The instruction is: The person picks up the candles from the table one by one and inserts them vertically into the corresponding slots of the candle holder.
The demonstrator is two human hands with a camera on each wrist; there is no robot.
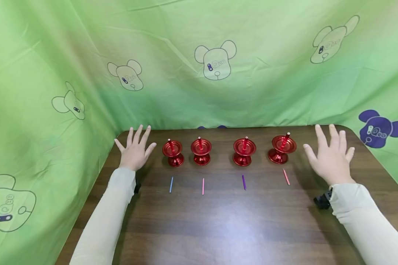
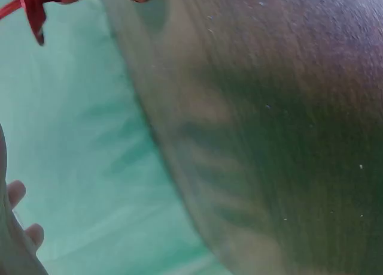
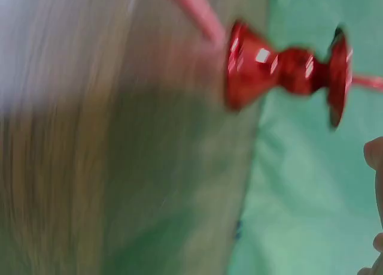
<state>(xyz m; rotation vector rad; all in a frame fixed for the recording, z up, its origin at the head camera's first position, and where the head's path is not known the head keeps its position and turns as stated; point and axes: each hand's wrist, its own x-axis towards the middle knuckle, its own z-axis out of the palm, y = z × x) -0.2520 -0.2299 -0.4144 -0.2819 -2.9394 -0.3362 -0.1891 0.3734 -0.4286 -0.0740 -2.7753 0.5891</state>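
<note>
My left hand [image 1: 133, 154] is held over the left of the table with fingers spread, holding nothing. Nearest to it stands a shiny red candle holder [image 1: 175, 160], an upright stem rising from its dish. Over the right side, my right hand [image 1: 332, 162] is spread too and grips nothing; the closest holder [image 1: 278, 156] is just left of it. In the right wrist view that holder [image 3: 254, 65] appears sideways beside a pink candle [image 3: 200, 12]. Fingertips of the left hand [image 2: 30, 236] show at the edge of the left wrist view.
Two more red holders [image 1: 202, 159] [image 1: 242, 159] stand between the outer ones. In front lie thin candles: blue [image 1: 171, 184], pink [image 1: 203, 186], purple [image 1: 244, 182] and coral pink [image 1: 286, 177]. A green printed cloth [image 1: 172, 99] hangs behind and beside the brown wooden table [image 1: 185, 228].
</note>
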